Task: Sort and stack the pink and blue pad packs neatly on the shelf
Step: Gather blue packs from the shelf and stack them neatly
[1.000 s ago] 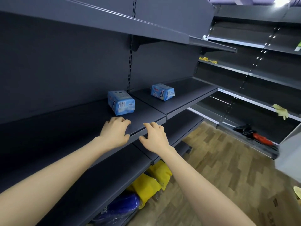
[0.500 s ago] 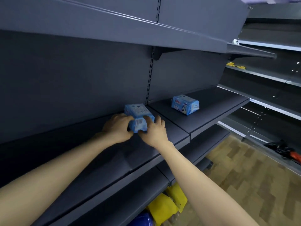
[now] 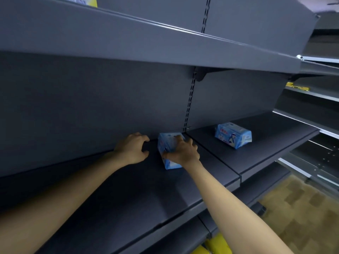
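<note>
Dark grey shop shelving fills the view, and the work happens on the middle shelf [image 3: 128,189], deep at its rear where it meets the back panel [image 3: 91,107]. At the centre is the grip of the right hand [image 3: 180,153]. Its fingers drape over the top of the near blue pack [image 3: 166,142] and the thumb tucks against the pack's front lower edge, so the pack is clamped from above and in front. That hold looks chosen for steering. The pack stands on the shelf with one end close to the back panel and its right side by the slotted upright [image 3: 189,107]. I judge it is being squared into the rear corner of this bay to start a blue row.

Just to the left, the left hand [image 3: 133,148] has no grip on anything. Its fingers are loosely curled, thumb spread, on or just above the shelf, with a small gap to the pack. It seems posted there to steady the pack's left side if needed.

Further right, across the seam in the next bay, a second blue pack [image 3: 233,134] lies flat and skewed, well apart from the first; it likely needs gathering next. No pink pack shows. Overhead the upper shelf [image 3: 146,39] juts out, so both arms reach in beneath it. Below, yellow bags [image 3: 218,242] peek out beside the wood-pattern floor [image 3: 302,208].
</note>
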The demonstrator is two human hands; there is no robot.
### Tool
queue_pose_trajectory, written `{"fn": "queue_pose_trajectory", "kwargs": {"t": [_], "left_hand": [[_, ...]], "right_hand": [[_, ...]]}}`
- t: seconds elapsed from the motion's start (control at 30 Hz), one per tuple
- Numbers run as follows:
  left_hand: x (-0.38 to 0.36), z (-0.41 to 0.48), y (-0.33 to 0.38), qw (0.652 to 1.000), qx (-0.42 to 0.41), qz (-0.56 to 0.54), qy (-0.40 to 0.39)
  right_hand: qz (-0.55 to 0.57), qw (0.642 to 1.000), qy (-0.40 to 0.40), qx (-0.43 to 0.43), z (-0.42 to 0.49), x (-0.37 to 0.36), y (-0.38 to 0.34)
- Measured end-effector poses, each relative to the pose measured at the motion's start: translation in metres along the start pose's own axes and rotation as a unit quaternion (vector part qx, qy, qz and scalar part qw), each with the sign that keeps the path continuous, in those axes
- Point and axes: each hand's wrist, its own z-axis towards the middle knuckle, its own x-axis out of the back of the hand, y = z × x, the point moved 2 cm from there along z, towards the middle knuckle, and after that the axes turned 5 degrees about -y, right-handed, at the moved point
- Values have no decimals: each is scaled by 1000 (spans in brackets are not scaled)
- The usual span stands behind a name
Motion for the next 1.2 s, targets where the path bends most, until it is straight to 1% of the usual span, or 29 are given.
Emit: {"fn": "queue_pose_trajectory", "kwargs": {"t": [0.07, 0.13, 0.2, 0.27, 0.3, 0.37, 0.4, 0.47, 0.53, 0.6, 0.73, 0.77, 0.87, 0.97, 1.07, 1.13, 1.2], "left_hand": [[-1, -1, 0, 1000, 7, 3, -7], [-3, -4, 1, 1000, 13, 8, -15], [-3, -8, 3, 1000, 21, 8, -19], [-2, -14, 6, 999, 33, -8, -18], [-2, -17, 7, 999, 38, -23, -17], [-2, -23, 9, 996, 45, -68, -18], [-2, -27, 11, 994, 46, -100, -19], [-1, -35, 14, 984, 51, -172, -22], [-2, -42, 16, 967, 67, -245, -20], [-2, -50, 17, 941, 80, -329, -10], [-3, -71, 22, 887, 58, -457, -5], [-2, -76, 24, 878, 56, -474, -15], [-4, -89, 27, 867, 58, -492, -53], [-5, -100, 29, 857, 65, -510, -48], [-6, -111, 33, 857, 86, -507, -21], [-8, -119, 34, 854, 104, -510, -4], [-10, -127, 33, 850, 133, -509, 27]], "right_hand": [[-5, 1000, 0, 10, 2, 2, 0], [13, 1000, 10, 17, 3, 5, 1], [66, 997, 24, 22, 7, 6, 7], [162, 985, 33, 39, 9, 9, 13], [243, 969, 28, 41, 9, 11, 16], [417, 908, -7, 36, 8, 14, 20], [485, 874, -33, 18, 6, 16, 21], [577, 810, -98, -17, 4, 17, 21], [621, 761, -185, -24, -3, 16, 20], [641, 722, -261, -18, -11, 16, 21], [634, 685, -356, -51, -21, 15, 28], [629, 680, -372, -62, -24, 14, 27], [595, 692, -403, -68, -31, 7, 30], [575, 700, -419, -61, -34, 2, 33], [552, 733, -396, -26, -34, 0, 29], [563, 745, -358, 1, -34, 0, 23], [559, 758, -331, 50, -40, 3, 15]]}}
